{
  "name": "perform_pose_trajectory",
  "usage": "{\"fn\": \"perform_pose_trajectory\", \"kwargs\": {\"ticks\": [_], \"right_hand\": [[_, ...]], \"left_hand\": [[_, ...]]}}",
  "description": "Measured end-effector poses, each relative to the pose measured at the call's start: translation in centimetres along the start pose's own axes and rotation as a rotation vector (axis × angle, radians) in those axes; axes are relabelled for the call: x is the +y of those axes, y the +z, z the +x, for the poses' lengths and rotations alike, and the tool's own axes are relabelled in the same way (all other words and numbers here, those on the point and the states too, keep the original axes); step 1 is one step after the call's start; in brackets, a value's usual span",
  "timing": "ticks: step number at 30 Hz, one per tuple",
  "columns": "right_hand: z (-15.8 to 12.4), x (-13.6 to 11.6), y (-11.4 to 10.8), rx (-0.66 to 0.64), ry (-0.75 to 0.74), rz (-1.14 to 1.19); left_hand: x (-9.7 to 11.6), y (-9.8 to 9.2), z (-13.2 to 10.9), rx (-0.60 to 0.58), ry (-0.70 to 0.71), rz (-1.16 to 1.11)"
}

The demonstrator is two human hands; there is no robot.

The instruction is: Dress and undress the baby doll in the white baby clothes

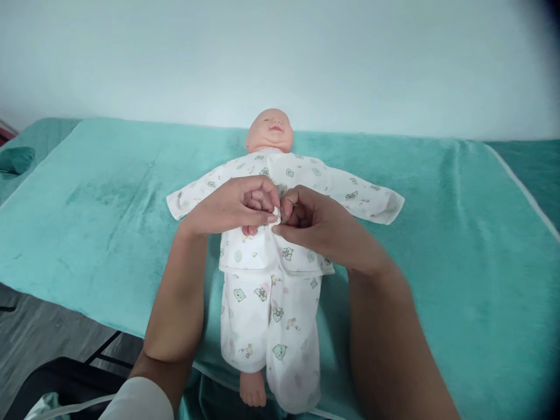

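Observation:
A baby doll [270,129] lies on its back, dressed in a white long-sleeved shirt [301,169] and matching trousers [294,332], both printed with small animals. Over its belly, my left hand [238,204] pinches the shirt's front edge between thumb and fingers. My right hand [312,221] meets it there, thumb and forefinger closed on the other side of the same opening. Whether a button or snap sits between the fingertips is too small to tell. Both sleeves are spread out sideways. One bare foot [252,389] shows below a trouser leg; the other foot is hidden.
A green plush cover [109,192] drapes the table under the doll, with its near edge hanging down. Behind it rises a pale wall [280,58]. At the lower left stands a black chair [65,382] on a grey floor [52,326].

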State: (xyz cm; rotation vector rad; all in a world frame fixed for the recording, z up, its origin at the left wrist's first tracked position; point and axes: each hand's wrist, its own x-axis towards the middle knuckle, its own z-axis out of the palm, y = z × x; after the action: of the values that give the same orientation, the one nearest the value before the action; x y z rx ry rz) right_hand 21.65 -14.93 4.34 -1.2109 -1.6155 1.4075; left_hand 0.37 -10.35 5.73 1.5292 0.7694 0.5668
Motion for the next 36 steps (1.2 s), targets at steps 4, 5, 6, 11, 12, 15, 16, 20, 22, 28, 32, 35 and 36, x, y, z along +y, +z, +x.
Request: {"fn": "perform_pose_trajectory", "kwargs": {"ticks": [4, 5, 6, 11, 12, 15, 16, 20, 22, 28, 32, 35, 36], "right_hand": [[0.0, 0.1, -0.3, -0.026, -0.008, 0.049], [0.0, 0.2, -0.4, -0.039, -0.017, 0.064], [0.0, 0.3, -0.5, -0.051, -0.029, 0.083], [0.2, 1.3, -1.4, -0.054, -0.108, 0.215], [0.3, 1.4, -1.5, -0.025, -0.135, 0.245], [0.5, 1.7, -1.4, 0.141, -0.212, 0.299], [0.6, 1.7, -1.3, 0.214, -0.229, 0.293], [1.1, 1.7, -0.4, 0.458, -0.298, 0.193], [1.3, 1.8, 0.1, 0.515, -0.338, 0.137], [1.9, 2.2, 1.3, 0.502, -0.443, -0.018], [2.3, 2.9, 1.4, 0.463, -0.455, -0.168], [2.6, 3.4, 1.2, 0.435, -0.458, -0.234], [2.7, 3.6, 1.1, 0.421, -0.459, -0.26]], "left_hand": [[-0.3, -0.5, 0.0, -0.036, 0.032, -0.033], [-0.3, -0.6, 0.0, -0.046, 0.028, -0.032], [-0.3, -0.7, -0.1, -0.064, 0.014, -0.027], [-0.1, -0.9, -0.6, -0.174, -0.053, -0.018], [-0.2, -1.0, -0.6, -0.155, -0.017, -0.021], [-0.8, -1.2, -0.5, 0.101, 0.161, -0.001], [-1.0, -1.2, -0.3, 0.225, 0.213, 0.018], [-1.5, -1.0, 0.4, 0.574, 0.35, 0.123], [-1.5, -0.7, 0.7, 0.616, 0.405, 0.193], [-2.1, 0.2, 1.8, 0.549, 0.419, 0.445], [-2.7, 0.1, 2.4, 0.512, 0.373, 0.573], [-3.0, -0.1, 2.7, 0.5, 0.357, 0.625], [-3.1, -0.1, 2.7, 0.502, 0.357, 0.63]]}}
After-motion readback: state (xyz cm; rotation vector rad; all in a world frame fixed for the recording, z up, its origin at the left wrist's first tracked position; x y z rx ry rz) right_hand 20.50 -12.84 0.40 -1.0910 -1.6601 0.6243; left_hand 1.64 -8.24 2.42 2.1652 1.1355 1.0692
